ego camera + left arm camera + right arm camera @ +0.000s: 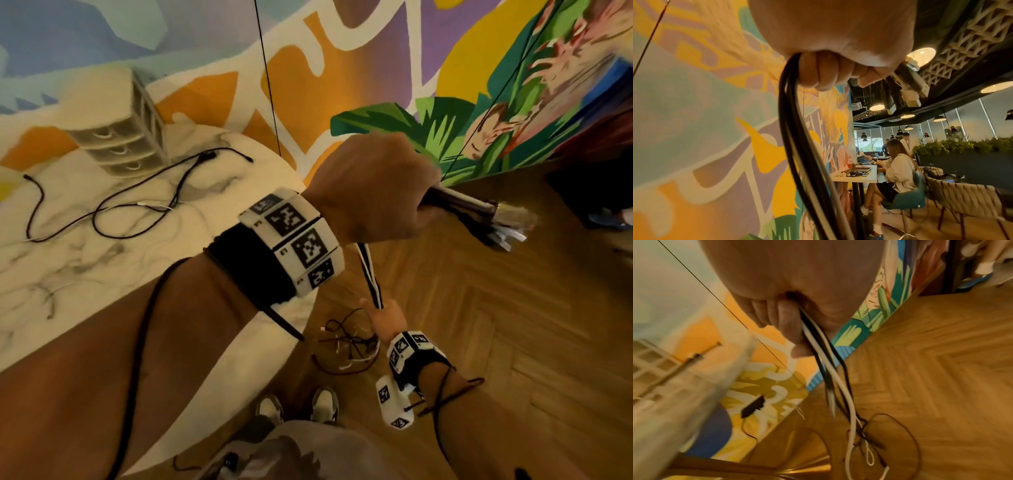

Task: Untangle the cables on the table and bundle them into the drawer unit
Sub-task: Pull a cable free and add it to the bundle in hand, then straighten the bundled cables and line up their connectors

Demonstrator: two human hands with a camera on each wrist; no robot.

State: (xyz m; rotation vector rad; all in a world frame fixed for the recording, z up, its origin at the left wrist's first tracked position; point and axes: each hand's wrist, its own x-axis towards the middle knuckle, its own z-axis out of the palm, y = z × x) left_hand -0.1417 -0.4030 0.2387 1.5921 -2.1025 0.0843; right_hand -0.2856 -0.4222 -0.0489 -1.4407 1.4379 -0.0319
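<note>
Left hand point(373, 192) clenched around cable bundle point(371, 279), connector ends point(507, 222) sticking out right. Right hand point(388, 320) gripping same bundle lower down, loose ends coiled on floor. More cables point(137, 202) across table point(85, 274); drawer unit point(120, 133) far left, drawers closed.

The left hand point(371, 192) is up high and holds a bunch of cables point(370, 274) near their plugs point(503, 222). The right hand point(387, 317) grips the same bunch lower down. More cables hang to the floor point(496, 308). Other cables lie on the desk point(85, 274) near the drawers point(120, 137).
</note>
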